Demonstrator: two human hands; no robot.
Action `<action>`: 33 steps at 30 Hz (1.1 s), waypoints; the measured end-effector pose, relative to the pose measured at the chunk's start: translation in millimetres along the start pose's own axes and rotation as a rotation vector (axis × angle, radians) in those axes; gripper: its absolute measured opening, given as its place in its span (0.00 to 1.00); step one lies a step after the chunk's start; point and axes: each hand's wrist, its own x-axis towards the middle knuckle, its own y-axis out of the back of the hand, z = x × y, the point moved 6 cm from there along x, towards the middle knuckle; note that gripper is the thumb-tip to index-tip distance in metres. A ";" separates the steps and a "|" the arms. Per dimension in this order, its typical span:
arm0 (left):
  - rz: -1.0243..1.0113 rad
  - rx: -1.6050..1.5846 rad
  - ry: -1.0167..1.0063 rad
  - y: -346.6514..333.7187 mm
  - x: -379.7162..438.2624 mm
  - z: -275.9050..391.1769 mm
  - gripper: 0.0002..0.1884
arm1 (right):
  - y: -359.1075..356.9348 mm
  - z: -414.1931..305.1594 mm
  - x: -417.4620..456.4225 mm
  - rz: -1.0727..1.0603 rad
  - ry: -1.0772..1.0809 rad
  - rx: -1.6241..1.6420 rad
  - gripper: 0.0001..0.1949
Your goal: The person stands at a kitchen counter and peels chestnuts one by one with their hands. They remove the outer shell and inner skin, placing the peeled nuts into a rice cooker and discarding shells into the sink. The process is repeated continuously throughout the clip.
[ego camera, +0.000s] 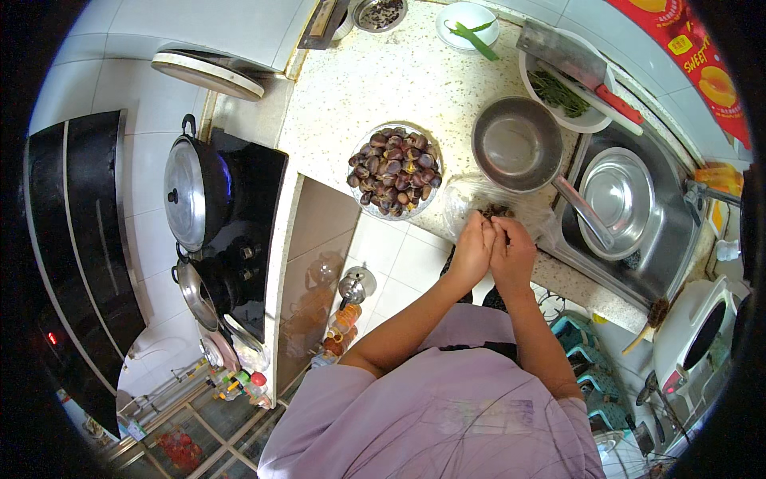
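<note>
My left hand (474,250) and my right hand (513,252) meet at the counter's front edge, fingers bent and fingertips close together. Whatever lies between the fingers is hidden by them. Just beyond the fingertips, a clear plastic bag (459,203) holds brown pieces that look like chestnut shells (498,211). To the left of the hands, a glass plate (363,202) is heaped with dark brown chestnuts (395,167), several split to show yellow flesh. A grey frying pan (508,143) stands behind the bag, its handle (583,211) reaching right over the sink.
A metal basin (616,197) sits in the sink (673,251). Behind the pan, a cleaver (562,54) lies across a white bowl (589,123) of greens. A small bowl (458,39) holds green peppers. At left, a lidded wok (188,191) stands over a blue flame.
</note>
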 end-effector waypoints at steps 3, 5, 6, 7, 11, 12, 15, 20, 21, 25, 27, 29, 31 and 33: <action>-0.003 0.007 0.022 0.6 5.1 -4.4 0.13 | -2.2 1.3 1.8 0.030 -0.012 0.000 0.05; -0.006 0.010 0.023 1.0 7.3 -6.3 0.14 | -3.7 -1.1 2.6 0.060 -0.041 0.011 0.05; -0.011 0.006 0.023 2.2 6.8 -2.8 0.14 | -4.1 0.3 2.3 0.065 -0.053 0.022 0.05; -0.016 0.002 0.023 2.0 6.7 -1.1 0.14 | -5.4 3.2 1.9 0.071 -0.065 0.033 0.05; 0.002 -0.035 0.002 0.5 7.0 -4.8 0.13 | -10.8 16.9 -2.1 0.112 -0.097 0.057 0.07; 0.003 -0.026 -0.001 0.3 6.6 -4.3 0.11 | -6.5 10.9 0.7 0.136 -0.111 0.054 0.08; 0.026 -0.029 -0.083 -5.5 -0.1 -1.7 0.09 | -6.4 40.2 6.4 0.132 -0.375 0.210 0.08; 0.009 -0.039 -0.074 -4.6 4.5 -9.1 0.08 | -16.3 62.8 5.7 0.092 -0.454 0.368 0.08; 0.008 -0.028 -0.065 -1.9 6.9 -9.5 0.08 | -15.5 61.9 6.3 0.060 -0.503 0.391 0.08; -0.012 0.031 -0.064 8.8 12.1 -3.6 0.07 | -9.1 64.9 7.7 -0.041 -0.337 0.205 0.10; -0.032 0.089 -0.092 9.8 12.5 -1.0 0.07 | -5.9 63.8 4.3 -0.068 -0.370 0.182 0.11; -0.027 0.195 -0.191 10.1 10.9 2.0 0.07 | -3.2 53.0 5.1 -0.123 -0.424 0.283 0.11; -0.031 0.259 -0.305 8.3 7.7 5.7 0.08 | -5.2 37.8 6.1 -0.198 -0.499 0.506 0.11; -0.034 0.280 -0.433 7.1 4.3 10.8 0.07 | -11.8 41.0 4.4 -0.277 -0.485 0.628 0.10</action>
